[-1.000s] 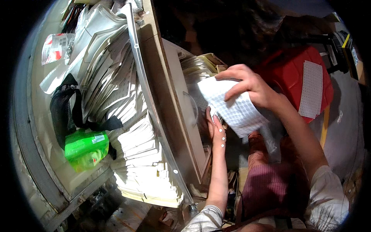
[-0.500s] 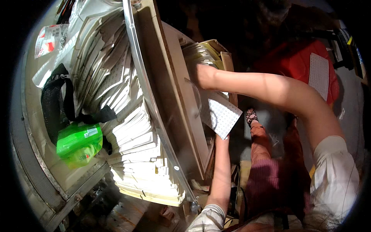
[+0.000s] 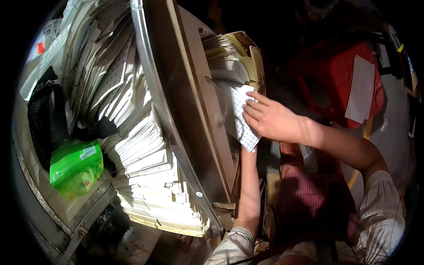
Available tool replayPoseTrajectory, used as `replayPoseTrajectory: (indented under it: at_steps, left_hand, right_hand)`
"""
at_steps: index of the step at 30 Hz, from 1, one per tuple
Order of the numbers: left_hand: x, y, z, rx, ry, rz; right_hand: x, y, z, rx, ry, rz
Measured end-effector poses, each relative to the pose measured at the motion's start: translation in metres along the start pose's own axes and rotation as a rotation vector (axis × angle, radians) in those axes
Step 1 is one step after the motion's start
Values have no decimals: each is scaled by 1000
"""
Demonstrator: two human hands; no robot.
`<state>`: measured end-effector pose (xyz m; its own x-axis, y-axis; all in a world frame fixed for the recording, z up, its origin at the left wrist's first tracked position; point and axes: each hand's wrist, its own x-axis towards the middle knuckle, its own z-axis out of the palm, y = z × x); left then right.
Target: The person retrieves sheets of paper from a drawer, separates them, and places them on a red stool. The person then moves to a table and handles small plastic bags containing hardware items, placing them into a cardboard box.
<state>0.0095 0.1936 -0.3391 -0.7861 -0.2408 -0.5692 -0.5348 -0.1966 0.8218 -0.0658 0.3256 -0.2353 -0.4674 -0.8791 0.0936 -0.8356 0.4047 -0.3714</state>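
Note:
A white sheet with rows of grey dots (image 3: 250, 140) lies bent beside the upright wooden board, below a stack of papers (image 3: 229, 68) in a cardboard box. My right hand (image 3: 276, 120) grips the sheet's right edge, its fingers lying over the top face; the thumb is out of sight. From below, my left forearm (image 3: 249, 190) reaches up under the sheet. That hand is hidden behind the sheet, so its fingers do not show.
Left of the wooden board (image 3: 194, 84) stands a big pile of papers (image 3: 141, 145). A green plastic packet (image 3: 77, 168) and a black mesh strap (image 3: 46, 115) lie beside it. On the right, another dotted sheet (image 3: 360, 90) rests on a red seat (image 3: 327, 75).
My right hand has come out from the boxed papers, moving right and down onto the dotted sheet. The sheet has turned and bent. The whole view has shifted slightly.

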Motion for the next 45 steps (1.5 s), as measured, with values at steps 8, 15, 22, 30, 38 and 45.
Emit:
replayPoseTrajectory:
  at_steps: [8,15,22,30,38,45]
  left_hand:
    - [-1,-3,-2,90,48,58]
    - [-7,-21,-11,231,160,120]
    - [-16,-50,-42,155,101,100]
    - [-19,-32,-18,-98,191,-36]
    - [-28,6,1,37,227,176]
    - [-24,3,-1,287,221,230]
  right_hand:
    - [1,-12,9,-153,-136,-25]
    - [12,14,0,-12,69,53]
    - [58,17,16,271,-209,279]
    - [86,9,69,415,-147,491]
    - [75,29,55,236,-19,127]
    - [86,28,65,-29,-20,400]
